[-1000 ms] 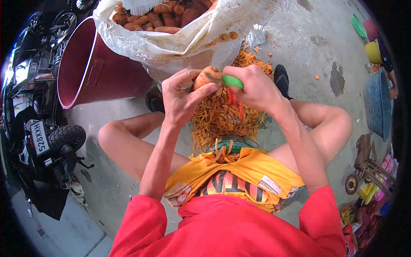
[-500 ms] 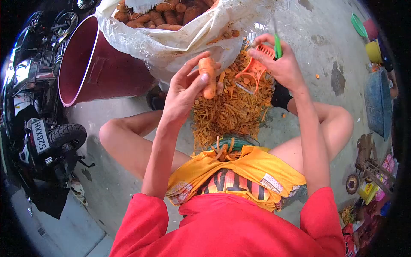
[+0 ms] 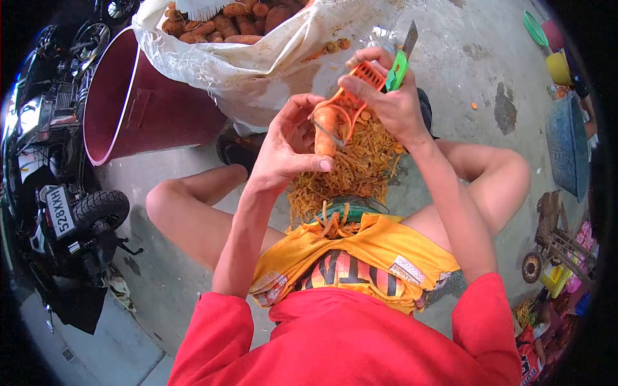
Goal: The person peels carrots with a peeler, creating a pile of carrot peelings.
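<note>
My left hand (image 3: pixel 286 145) is closed around a carrot (image 3: pixel 326 132), holding it upright with the thumb near its lower end. In my right hand (image 3: pixel 389 96) are an orange peeler (image 3: pixel 351 100) and a green-handled knife (image 3: pixel 398 69), whose blade points up and away. The peeler's blade end lies across the upper part of the carrot. Below both hands is a heap of carrot peels (image 3: pixel 344 174), with a few cut carrot ends among them. Some peel strips hang over a green rim (image 3: pixel 354 212) between my legs.
A white sack (image 3: pixel 257 74) full of unpeeled carrots (image 3: pixel 225 27) stands ahead, beside a large maroon bucket (image 3: pixel 154 109). Motorcycles (image 3: pixel 71 212) are at the left. To the right are a blue-grey basin (image 3: pixel 566 148), a yellow container (image 3: pixel 559 67) and a rusty wheeled frame (image 3: pixel 547 244).
The peeler has moved left and down from beside the carrot onto it. My left hand has turned and shifted slightly right with the carrot. The knife has swung along with my right hand.
</note>
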